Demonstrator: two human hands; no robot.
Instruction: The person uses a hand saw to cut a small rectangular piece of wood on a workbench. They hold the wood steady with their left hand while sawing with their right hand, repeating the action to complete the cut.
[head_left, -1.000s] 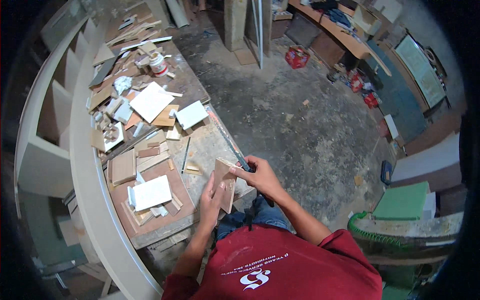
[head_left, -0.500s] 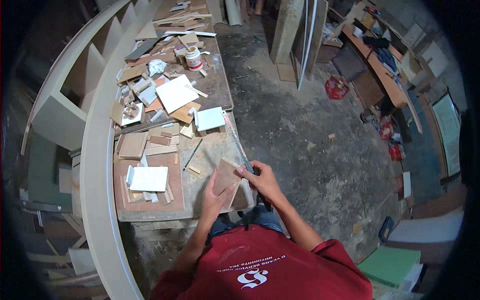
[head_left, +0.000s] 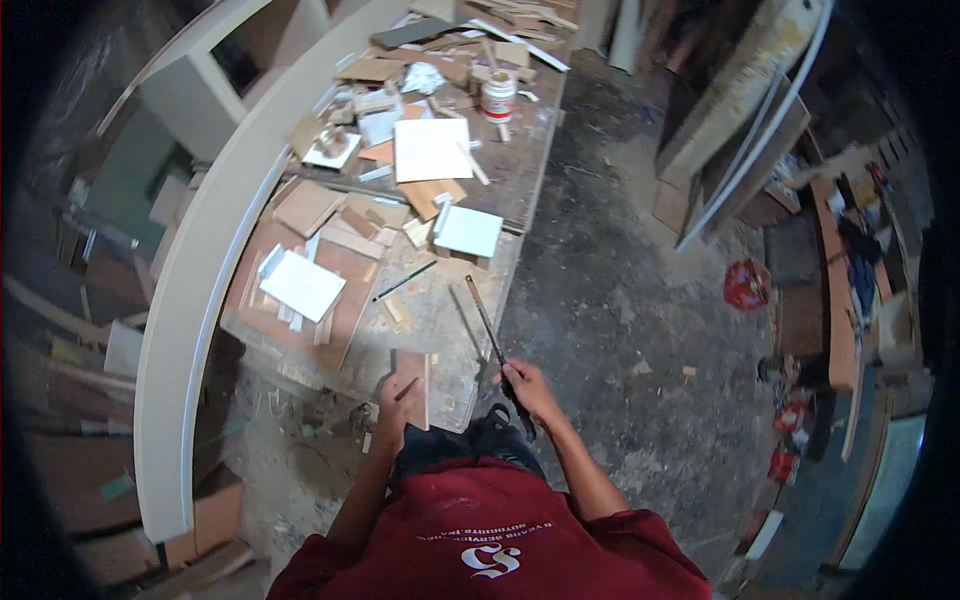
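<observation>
My left hand [head_left: 392, 412] grips a small brown wooden board [head_left: 413, 370] with a pale strip along one edge, held up at the bench's near edge. To the right, my right hand [head_left: 530, 392] is closed round the dark handle of a handsaw [head_left: 486, 322]. Its long narrow blade shows almost edge-on and points away over the bench. Board and saw are apart. Beyond them on the bench lie a dark green pencil [head_left: 404, 281] and a small pale wood piece [head_left: 395, 314].
Wood offcuts and white panels [head_left: 433, 150] crowd the workbench [head_left: 440, 335]. A white tub [head_left: 498, 98] stands farther back. A long pale cabinet frame [head_left: 190, 350] runs along the left. Concrete floor [head_left: 620, 300] lies to the right, with a red bag [head_left: 747, 285] on it.
My right hand has let go of the board and drawn away to the right with the saw. The board has turned more upright in my left hand. The view has swung left.
</observation>
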